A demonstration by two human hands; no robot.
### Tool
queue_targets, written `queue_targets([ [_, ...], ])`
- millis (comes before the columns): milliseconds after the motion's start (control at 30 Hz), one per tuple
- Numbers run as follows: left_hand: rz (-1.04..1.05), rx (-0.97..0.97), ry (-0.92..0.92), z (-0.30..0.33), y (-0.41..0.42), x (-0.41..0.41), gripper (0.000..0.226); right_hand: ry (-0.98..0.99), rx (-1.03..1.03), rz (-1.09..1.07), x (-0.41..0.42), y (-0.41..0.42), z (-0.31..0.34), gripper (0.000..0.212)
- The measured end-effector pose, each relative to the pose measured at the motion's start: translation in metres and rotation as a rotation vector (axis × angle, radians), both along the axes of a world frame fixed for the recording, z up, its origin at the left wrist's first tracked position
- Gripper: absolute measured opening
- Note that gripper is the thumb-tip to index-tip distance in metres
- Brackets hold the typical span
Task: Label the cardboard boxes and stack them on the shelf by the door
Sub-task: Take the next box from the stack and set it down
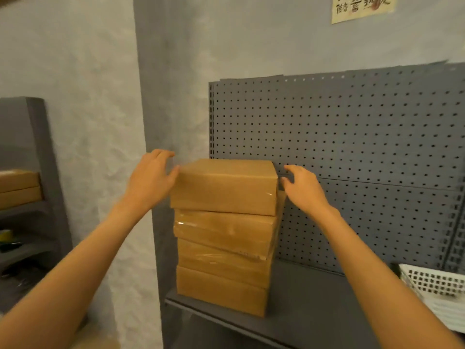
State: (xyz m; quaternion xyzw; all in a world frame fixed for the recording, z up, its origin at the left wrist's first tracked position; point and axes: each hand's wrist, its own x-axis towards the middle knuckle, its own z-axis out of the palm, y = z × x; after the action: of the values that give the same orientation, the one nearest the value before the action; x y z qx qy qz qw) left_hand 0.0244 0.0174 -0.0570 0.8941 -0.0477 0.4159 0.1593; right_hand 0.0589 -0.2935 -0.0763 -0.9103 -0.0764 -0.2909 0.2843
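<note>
Brown cardboard: the top box [224, 185] crowns a four-high stack on the grey shelf [314, 311]. The left hand [151, 177] touches its left end, the right hand [303, 187] hovers beside; fingers loosely spread. Stacking step; next, square the box and let go.

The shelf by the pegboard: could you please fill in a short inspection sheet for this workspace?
Surface: grey shelf, backed by a perforated pegboard.
Job's things: four cardboard boxes stacked; the top box sits slightly askew; no labels visible on the faces shown.
Clutter: white basket at the shelf's right end.
Hands: left hand touches the top box's left side, fingers relaxed; right hand is at its right side, contact unclear.
Cables: nothing seen.
Surroundings: textured wall, paper sign, a second shelf unit holding more boxes on the left.
</note>
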Motion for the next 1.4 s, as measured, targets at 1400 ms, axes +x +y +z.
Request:
queue_targets([
  [1400, -0.929, -1.052, 0.493, 0.008, -0.111, 0.001, 0.061, -0.056, 0.906, 0.035, -0.111, -0.049, 0.024, 0.040],
])
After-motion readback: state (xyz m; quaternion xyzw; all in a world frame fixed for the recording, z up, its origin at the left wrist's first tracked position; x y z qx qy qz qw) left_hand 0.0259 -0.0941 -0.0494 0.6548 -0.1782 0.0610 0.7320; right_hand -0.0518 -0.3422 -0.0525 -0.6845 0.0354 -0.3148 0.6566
